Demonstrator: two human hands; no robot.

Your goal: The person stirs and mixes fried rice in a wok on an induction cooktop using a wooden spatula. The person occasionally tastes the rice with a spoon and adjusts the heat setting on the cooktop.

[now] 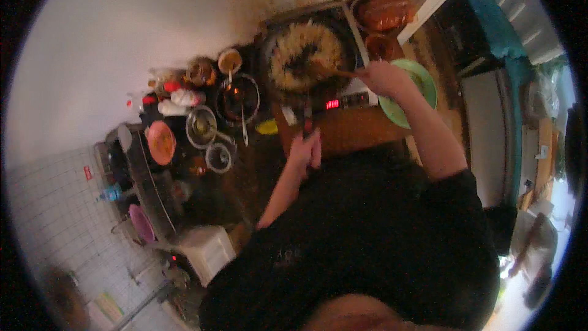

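Observation:
A dark wok (351, 57) stands on an electric cooktop (360, 100) with a lit red display. Pale, chopped or grain-like food (294, 39) lies in a ring in it, with the dark bottom showing in the middle. My left hand (305, 149) is closed around the wok's handle (308, 117) at the near side. In my right hand (383, 78) is a wooden spatula or spoon (342, 72), its far end down in the food. A green bowl or plate (397, 112) lies beneath my right wrist. Blur hides the finer detail of the food.
Left of the wok are a dark pan (258, 96) with a ladle, a metal bowl (188, 124), a pink bowl (161, 149), a yellow object (267, 127) and several jars. Beyond the cooktop's right side, reddish packaged food (386, 11) sits in a container beside a small brown bowl (380, 46).

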